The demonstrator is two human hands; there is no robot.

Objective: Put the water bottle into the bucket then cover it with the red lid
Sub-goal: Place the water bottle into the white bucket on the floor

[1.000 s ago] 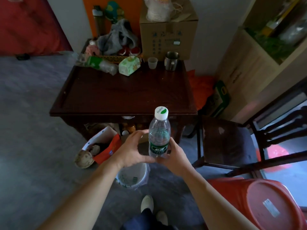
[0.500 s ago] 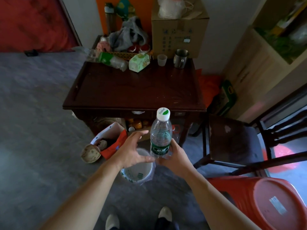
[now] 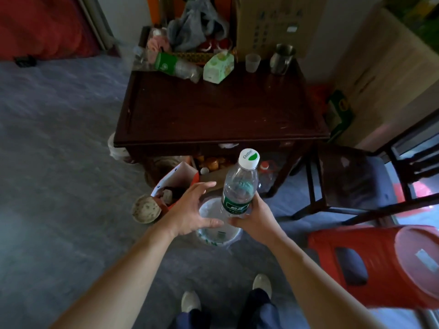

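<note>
My right hand (image 3: 255, 219) grips the water bottle (image 3: 240, 188) upright above the bucket (image 3: 213, 236) on the floor; my left hand (image 3: 190, 210) hovers open beside it.

The base of the water bottle (image 3: 240, 186) is hidden behind the fingers of the right hand (image 3: 255, 217). The left hand (image 3: 190, 210) covers the left part of the bucket (image 3: 223, 233) rim, and the bottle and right hand cover its far side. The red lid (image 3: 418, 264) runs off the right edge and is smeared by motion; its sticker cannot be read. The cardboard box (image 3: 273, 22) on the bench (image 3: 221, 115) is cut off at the top.
</note>
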